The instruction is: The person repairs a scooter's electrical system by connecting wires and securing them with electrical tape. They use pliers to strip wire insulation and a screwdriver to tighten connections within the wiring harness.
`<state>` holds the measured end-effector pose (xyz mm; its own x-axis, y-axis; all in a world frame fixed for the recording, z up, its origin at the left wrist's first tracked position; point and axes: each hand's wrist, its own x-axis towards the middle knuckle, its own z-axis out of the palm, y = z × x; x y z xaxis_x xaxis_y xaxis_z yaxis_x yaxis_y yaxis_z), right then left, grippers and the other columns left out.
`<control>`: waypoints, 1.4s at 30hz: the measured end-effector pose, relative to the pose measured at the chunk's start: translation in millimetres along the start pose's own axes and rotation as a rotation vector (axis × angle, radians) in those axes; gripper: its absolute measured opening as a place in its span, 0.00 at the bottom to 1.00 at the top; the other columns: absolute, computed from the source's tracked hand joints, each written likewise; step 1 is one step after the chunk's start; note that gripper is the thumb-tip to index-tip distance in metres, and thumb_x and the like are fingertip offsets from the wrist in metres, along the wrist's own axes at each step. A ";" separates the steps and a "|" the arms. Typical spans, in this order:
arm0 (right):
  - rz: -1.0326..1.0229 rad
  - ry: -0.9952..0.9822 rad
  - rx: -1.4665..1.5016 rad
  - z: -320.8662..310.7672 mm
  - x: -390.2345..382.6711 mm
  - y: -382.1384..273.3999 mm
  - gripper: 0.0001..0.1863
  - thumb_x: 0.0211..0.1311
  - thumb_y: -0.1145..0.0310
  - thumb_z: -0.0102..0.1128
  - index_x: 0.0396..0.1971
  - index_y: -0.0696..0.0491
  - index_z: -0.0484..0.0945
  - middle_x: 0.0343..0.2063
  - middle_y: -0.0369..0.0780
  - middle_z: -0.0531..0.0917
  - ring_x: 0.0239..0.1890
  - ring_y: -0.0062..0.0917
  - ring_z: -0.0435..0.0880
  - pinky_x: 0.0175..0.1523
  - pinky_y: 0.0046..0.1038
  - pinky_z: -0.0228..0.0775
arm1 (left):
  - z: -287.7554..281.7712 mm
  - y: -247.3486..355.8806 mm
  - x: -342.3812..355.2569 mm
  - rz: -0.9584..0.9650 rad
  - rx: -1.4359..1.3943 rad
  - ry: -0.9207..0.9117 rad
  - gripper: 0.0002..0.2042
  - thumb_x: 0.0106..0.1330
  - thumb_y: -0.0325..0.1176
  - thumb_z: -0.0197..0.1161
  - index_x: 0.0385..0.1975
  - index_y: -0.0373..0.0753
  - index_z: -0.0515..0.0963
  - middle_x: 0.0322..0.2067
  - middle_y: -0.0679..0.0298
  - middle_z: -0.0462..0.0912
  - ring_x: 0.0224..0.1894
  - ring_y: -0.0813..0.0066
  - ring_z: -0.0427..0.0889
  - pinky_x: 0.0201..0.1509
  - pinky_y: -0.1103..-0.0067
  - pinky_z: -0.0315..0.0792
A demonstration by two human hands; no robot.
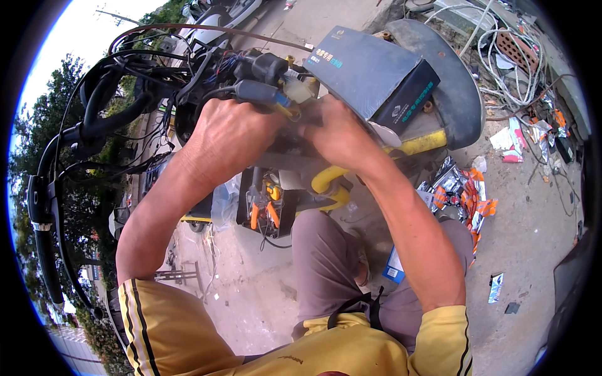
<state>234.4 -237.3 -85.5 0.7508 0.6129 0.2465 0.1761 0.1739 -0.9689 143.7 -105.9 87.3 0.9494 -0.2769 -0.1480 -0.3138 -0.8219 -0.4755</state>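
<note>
Both hands work close together among the wiring of a two-wheeler with a yellow frame (420, 144). My left hand (235, 128) is closed, its knuckles up; its fingertips and whatever they grip are hidden behind it. Just above it lies a dark blue-grey cylindrical part (258, 92). A pale plastic connector (299, 89) sits between and above the hands, with a yellow ring-ended piece (293, 113) below it. My right hand (332, 128) is curled beside the connector, fingers bent inward and partly in shadow; what they hold cannot be made out.
A dark cardboard box (370, 69) rests on the black seat (448, 75). Black handlebars (88, 128) and loose cables stand at left. Below the hands is a tool bin (285, 219) with orange-handled pliers (254, 215). Torn wrappers (467, 194) and white rope (505, 69) lie at right.
</note>
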 end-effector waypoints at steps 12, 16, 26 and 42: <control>0.083 0.048 -0.056 5.6 -7.7 -14.5 0.12 0.68 0.64 0.73 0.46 0.52 0.95 0.39 0.59 0.89 0.48 0.55 0.90 0.56 0.49 0.81 | -13.7 -1.2 -6.3 -0.024 -0.037 -0.130 0.09 0.73 0.32 0.69 0.49 0.47 0.91 0.30 0.57 0.90 0.35 0.51 0.90 0.39 0.59 0.80; 0.014 0.084 -0.144 12.0 -13.5 -10.8 0.12 0.65 0.60 0.77 0.43 0.50 0.96 0.44 0.55 0.90 0.55 0.51 0.89 0.60 0.48 0.79 | -7.5 -6.9 -16.1 0.024 -0.069 -0.030 0.13 0.71 0.29 0.69 0.52 0.46 0.90 0.28 0.59 0.90 0.32 0.53 0.90 0.37 0.60 0.80; -0.015 0.098 -0.134 17.4 -11.3 -0.6 0.11 0.65 0.61 0.77 0.42 0.50 0.96 0.47 0.49 0.85 0.59 0.48 0.85 0.64 0.49 0.76 | -16.6 0.4 -19.1 -0.064 0.079 -0.167 0.16 0.71 0.29 0.65 0.56 0.49 0.89 0.26 0.58 0.89 0.30 0.53 0.90 0.35 0.57 0.78; -0.116 0.298 -0.334 47.2 -21.1 -7.0 0.14 0.67 0.62 0.76 0.49 0.50 0.93 0.55 0.44 0.76 0.66 0.44 0.76 0.66 0.51 0.73 | -29.8 -0.3 -20.5 -0.072 -0.036 -0.191 0.15 0.68 0.32 0.64 0.52 0.45 0.91 0.27 0.55 0.89 0.32 0.50 0.89 0.36 0.57 0.79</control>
<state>187.3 -215.1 -82.9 0.8557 0.3473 0.3837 0.4284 -0.0596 -0.9016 124.1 -114.8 116.3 0.9530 -0.1201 -0.2781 -0.2418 -0.8545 -0.4597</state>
